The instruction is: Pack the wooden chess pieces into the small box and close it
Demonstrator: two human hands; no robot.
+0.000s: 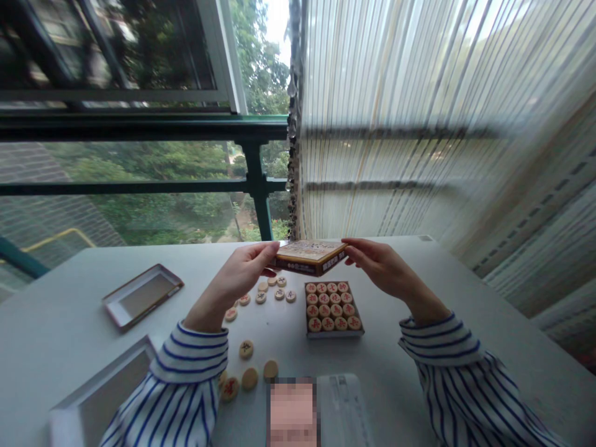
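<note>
Above the white table (391,360), toward its far edge, the left hand (246,267) and right hand (382,266) grasp a flat box (310,251) between them.

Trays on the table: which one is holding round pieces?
The tray nearest the right hand; it holds four rows of red-marked pieces. The far left tray and near left tray show none.

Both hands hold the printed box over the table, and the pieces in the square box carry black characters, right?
No: the head view shows red characters on the pieces in the square box. The left hand and right hand hold the printed box over the table.
</note>
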